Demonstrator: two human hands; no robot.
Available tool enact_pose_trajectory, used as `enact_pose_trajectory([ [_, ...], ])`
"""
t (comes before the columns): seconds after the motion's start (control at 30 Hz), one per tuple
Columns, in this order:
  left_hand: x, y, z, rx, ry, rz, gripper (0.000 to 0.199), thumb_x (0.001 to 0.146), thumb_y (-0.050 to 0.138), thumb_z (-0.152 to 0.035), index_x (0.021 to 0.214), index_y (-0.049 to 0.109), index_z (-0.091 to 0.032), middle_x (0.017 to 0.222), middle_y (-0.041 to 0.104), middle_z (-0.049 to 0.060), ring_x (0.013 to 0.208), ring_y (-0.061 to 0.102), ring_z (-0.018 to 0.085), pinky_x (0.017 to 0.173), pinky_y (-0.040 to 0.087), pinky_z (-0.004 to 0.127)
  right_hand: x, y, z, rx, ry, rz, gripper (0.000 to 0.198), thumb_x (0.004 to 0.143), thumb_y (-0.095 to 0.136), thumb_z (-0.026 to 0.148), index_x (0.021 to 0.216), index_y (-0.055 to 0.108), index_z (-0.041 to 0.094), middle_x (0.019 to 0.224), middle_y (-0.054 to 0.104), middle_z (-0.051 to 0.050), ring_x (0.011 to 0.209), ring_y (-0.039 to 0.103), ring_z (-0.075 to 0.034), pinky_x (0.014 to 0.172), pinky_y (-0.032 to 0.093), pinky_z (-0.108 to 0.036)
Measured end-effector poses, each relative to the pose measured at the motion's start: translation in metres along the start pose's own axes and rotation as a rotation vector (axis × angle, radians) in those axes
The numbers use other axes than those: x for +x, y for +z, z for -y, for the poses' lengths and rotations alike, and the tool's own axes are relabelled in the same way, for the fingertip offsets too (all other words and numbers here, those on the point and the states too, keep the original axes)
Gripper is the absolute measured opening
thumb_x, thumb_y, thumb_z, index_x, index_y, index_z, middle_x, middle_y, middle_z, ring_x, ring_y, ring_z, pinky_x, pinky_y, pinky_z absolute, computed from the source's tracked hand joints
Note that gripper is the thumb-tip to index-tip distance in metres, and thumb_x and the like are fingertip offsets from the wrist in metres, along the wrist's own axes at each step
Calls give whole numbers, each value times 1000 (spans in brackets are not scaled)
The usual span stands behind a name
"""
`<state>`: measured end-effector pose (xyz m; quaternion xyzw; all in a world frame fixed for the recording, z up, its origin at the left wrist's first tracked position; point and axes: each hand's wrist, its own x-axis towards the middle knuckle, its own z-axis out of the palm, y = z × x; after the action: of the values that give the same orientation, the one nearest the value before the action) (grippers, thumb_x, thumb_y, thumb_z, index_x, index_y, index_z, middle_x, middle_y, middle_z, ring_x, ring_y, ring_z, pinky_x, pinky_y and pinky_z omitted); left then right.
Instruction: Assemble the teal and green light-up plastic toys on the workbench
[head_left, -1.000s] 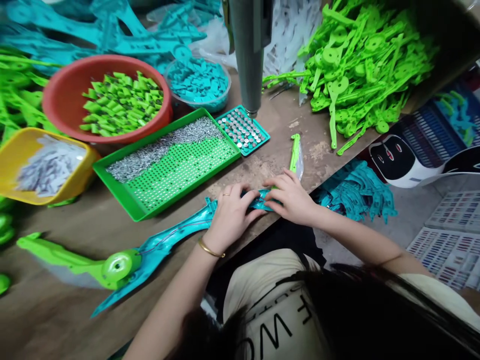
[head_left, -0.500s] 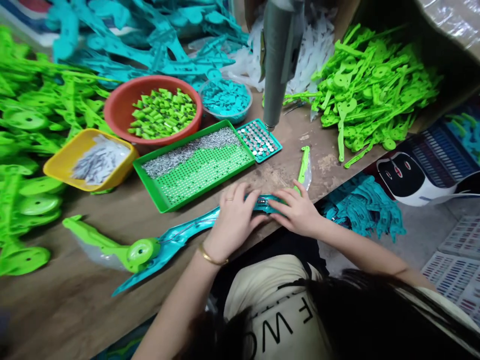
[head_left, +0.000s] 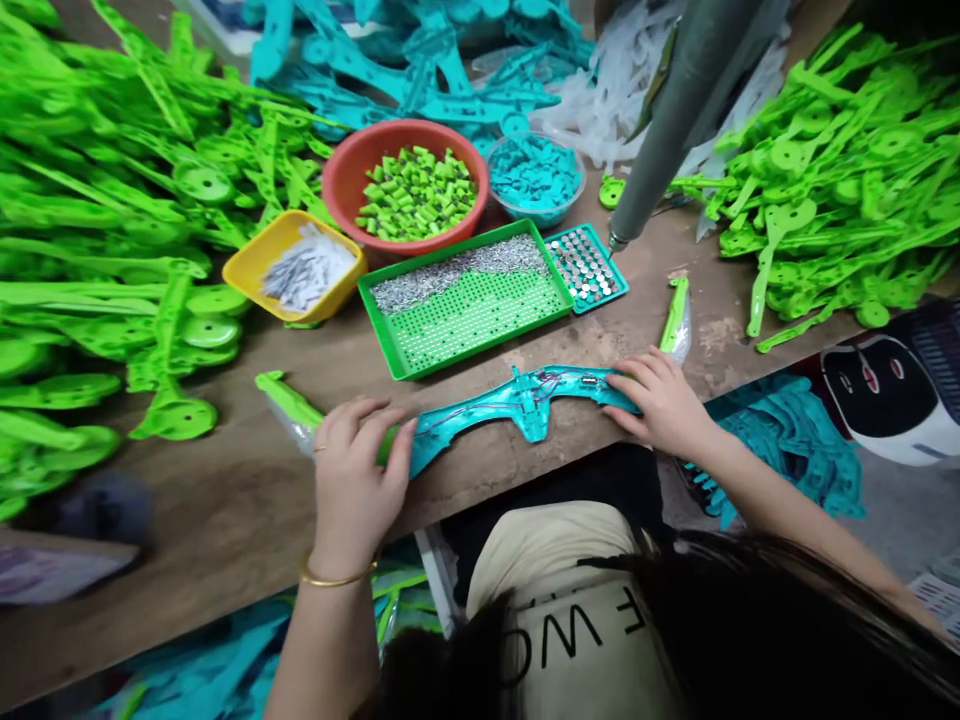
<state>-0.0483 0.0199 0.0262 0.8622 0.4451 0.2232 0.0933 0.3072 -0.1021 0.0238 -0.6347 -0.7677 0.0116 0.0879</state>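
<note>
A long teal plastic shell [head_left: 534, 400] lies on the bench in front of me, its hollow inner side up. Thin dark wires run along it, and a small metallic part [head_left: 589, 380] sits near its right end. My left hand [head_left: 361, 478] is closed round the left end, covering most of the joint there. From under it a lime-green arm with a clear blade [head_left: 291, 402] sticks out. My right hand [head_left: 664, 402] grips the right end between thumb and fingers. Beyond it, another lime-green arm with a clear blade [head_left: 678, 318] points away from me.
Behind the shell stand a green perforated tray [head_left: 405, 368] of small metal pieces, a teal tray of round cells [head_left: 583, 266], and yellow [head_left: 244, 268], red [head_left: 334, 195] and clear bowls. A grey power screwdriver [head_left: 660, 150] hangs at right. Lime-green parts [head_left: 75, 220] are heaped on both sides.
My left hand has moved from the shell's middle to its left end, uncovering the middle. The right hand stays at the right end. The view has shifted, so the bench things appear further right.
</note>
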Motion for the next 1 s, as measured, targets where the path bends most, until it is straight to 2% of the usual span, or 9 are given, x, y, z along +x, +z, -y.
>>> enact_pose_trajectory([
  [0.1, -6, -2, 0, -8, -21, -1, 15, 90, 53, -25, 103, 61, -21, 110, 61, 12, 112, 54, 29, 101, 43, 50, 5, -14, -4, -51, 19, 65, 36, 91, 55, 40, 117, 63, 17, 123, 63, -14, 117, 53, -31, 111, 31, -56],
  [0.23, -7, 1, -1, -24, -26, 51, 17, 91, 52, -27, 102, 63, -21, 109, 62, 12, 110, 55, 29, 100, 43, 51, 15, -25, 5, -4, -3, 20, 31, 93, 52, 35, 117, 63, 19, 122, 64, -12, 114, 56, -28, 112, 28, -55],
  [0.37, -4, 3, -3, -36, 20, 83, 18, 91, 52, -28, 103, 64, -21, 112, 62, 12, 112, 55, 29, 100, 42, 50, 26, -21, 17, 37, -73, -5, 25, 95, 49, 32, 112, 64, 21, 116, 67, -9, 109, 60, -24, 112, 28, -53],
  [0.53, 3, 3, -2, -40, 58, 113, 20, 91, 52, -29, 106, 64, -20, 112, 62, 13, 111, 55, 29, 100, 43, 50, 31, -16, 19, 52, -41, -7, 23, 94, 48, 24, 108, 66, 20, 115, 67, -9, 107, 60, -23, 113, 27, -54],
  [0.63, 18, 1, 1, -43, 104, 150, 20, 91, 52, -30, 104, 64, -22, 110, 62, 11, 109, 57, 28, 98, 44, 49, 31, -16, 19, 82, -33, 10, 23, 93, 49, 21, 107, 67, 20, 113, 68, -9, 107, 60, -23, 113, 27, -56],
  [0.73, 54, -3, 4, -3, 189, 158, 21, 92, 50, -33, 101, 65, -21, 109, 63, 11, 107, 58, 28, 95, 45, 46, 31, -17, 19, 84, -19, -23, 22, 93, 49, 22, 105, 68, 21, 112, 68, -9, 105, 61, -23, 112, 29, -56],
  [0.87, 141, -12, 12, 48, 221, 133, 30, 93, 45, -38, 102, 66, -18, 106, 66, 12, 101, 60, 26, 91, 47, 42, 27, -20, 15, 54, 24, -81, 21, 93, 52, 24, 105, 69, 26, 111, 70, -6, 103, 63, -23, 113, 24, -60],
  [0.93, 197, -12, 20, 92, 150, 201, 33, 92, 44, -40, 101, 67, -17, 99, 68, 11, 95, 61, 25, 88, 47, 40, 20, -23, 11, 51, 65, -116, 21, 93, 53, 23, 105, 69, 26, 110, 70, -6, 102, 64, -23, 114, 22, -60],
  [1.0, 255, -7, 27, 149, 42, 359, 33, 91, 46, -37, 104, 68, -16, 105, 69, 12, 96, 62, 24, 88, 46, 37, 9, -25, 6, 58, 111, -159, 21, 92, 53, 21, 106, 68, 26, 110, 71, -6, 101, 65, -23, 114, 22, -59],
])
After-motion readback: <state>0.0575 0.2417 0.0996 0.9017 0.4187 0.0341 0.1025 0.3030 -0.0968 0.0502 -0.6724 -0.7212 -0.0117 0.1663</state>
